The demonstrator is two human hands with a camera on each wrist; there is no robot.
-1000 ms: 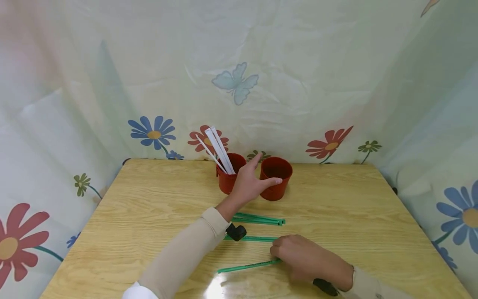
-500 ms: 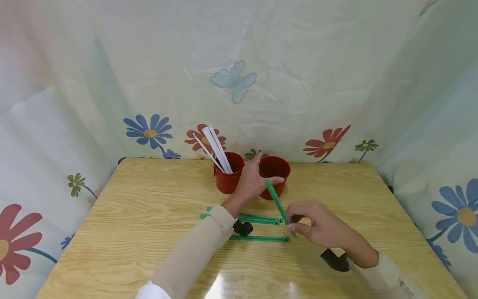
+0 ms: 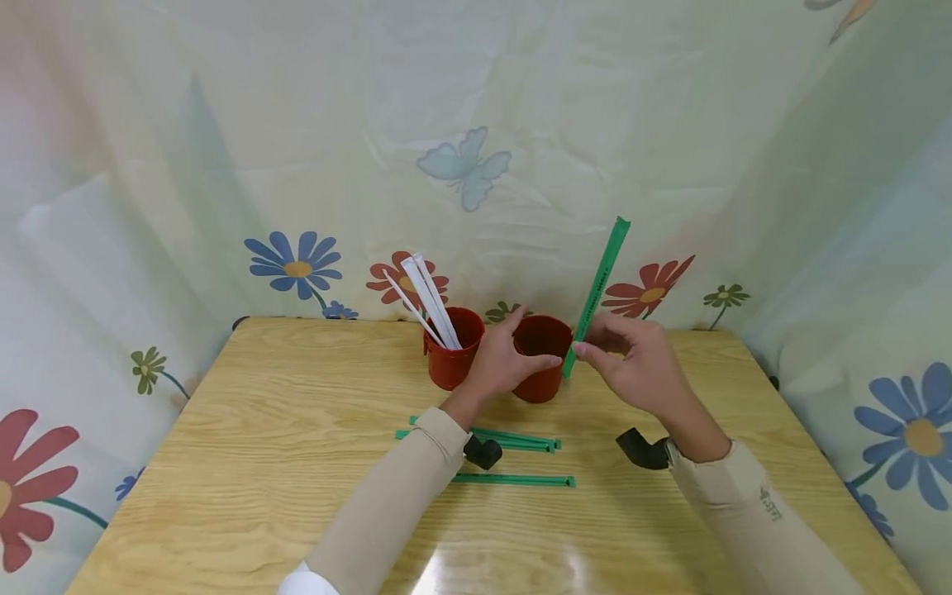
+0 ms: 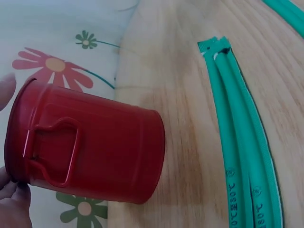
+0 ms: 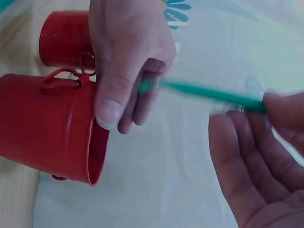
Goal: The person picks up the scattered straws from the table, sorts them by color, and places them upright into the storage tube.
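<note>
My right hand point(image 3: 641, 364) pinches a green wrapped straw point(image 3: 599, 277) near its lower end. The straw leans up to the right, its bottom close by the rim of the right red bucket point(image 3: 537, 390). At that bucket's rim is my left hand point(image 3: 497, 364), thumb and index spread apart, thumb across the front. The left wrist view shows the bucket's side and handle point(image 4: 53, 183), with fingertips at the rim. In the right wrist view the straw point(image 5: 204, 91) is blurred and the left thumb point(image 5: 116, 97) overlaps the rim.
Another red bucket point(image 3: 446, 376) holds several white wrapped straws point(image 3: 427, 297). More green wrapped straws point(image 3: 516, 480) lie on the wooden table point(image 3: 297, 430), partly behind the left arm. A flowered curtain point(image 3: 595, 124) hangs along the back and sides.
My right hand has picked the nearest green straw off the table, raised it and brought it to the right bucket, tilting it upright. The left hand has stayed at that bucket.
</note>
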